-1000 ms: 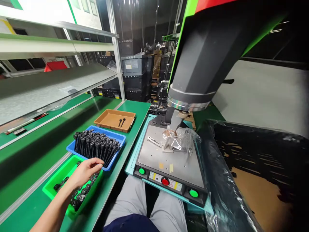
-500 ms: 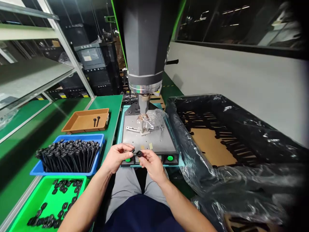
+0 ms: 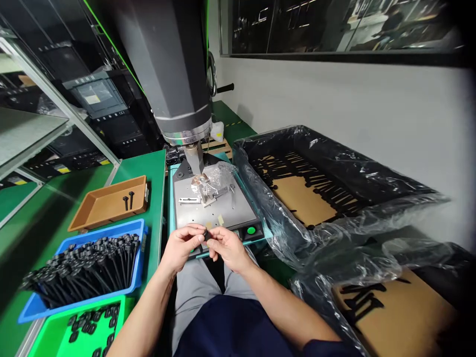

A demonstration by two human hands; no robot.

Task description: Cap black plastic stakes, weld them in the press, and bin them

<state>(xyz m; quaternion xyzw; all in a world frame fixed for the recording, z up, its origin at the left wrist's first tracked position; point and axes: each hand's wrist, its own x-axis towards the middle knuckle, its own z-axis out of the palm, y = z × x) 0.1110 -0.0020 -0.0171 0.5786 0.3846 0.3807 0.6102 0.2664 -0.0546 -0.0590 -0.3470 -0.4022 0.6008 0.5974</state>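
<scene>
My left hand (image 3: pixel 182 246) and my right hand (image 3: pixel 227 247) meet above my lap, just in front of the press machine's base (image 3: pixel 211 208). Both pinch a small black part (image 3: pixel 206 235) between their fingertips. Left of me a blue tray (image 3: pixel 134 233) holds several long black pins (image 3: pixel 85 265). In front of it a green tray (image 3: pixel 52 339) holds several small black caps. Further back, two black pins (image 3: pixel 128 201) lie in a brown tray (image 3: pixel 107 206).
The grey press head (image 3: pixel 174 84) hangs over a fixture wrapped in clear film (image 3: pixel 213 181) on the metal plate. A green button (image 3: pixel 251 230) sits on the base front. At the right, plastic-lined boxes (image 3: pixel 316 183) hold black parts on cardboard. Shelving stands at the left.
My left hand left the green tray and came to the middle, where my right hand joined it on a small black part. The view swung to the right.
</scene>
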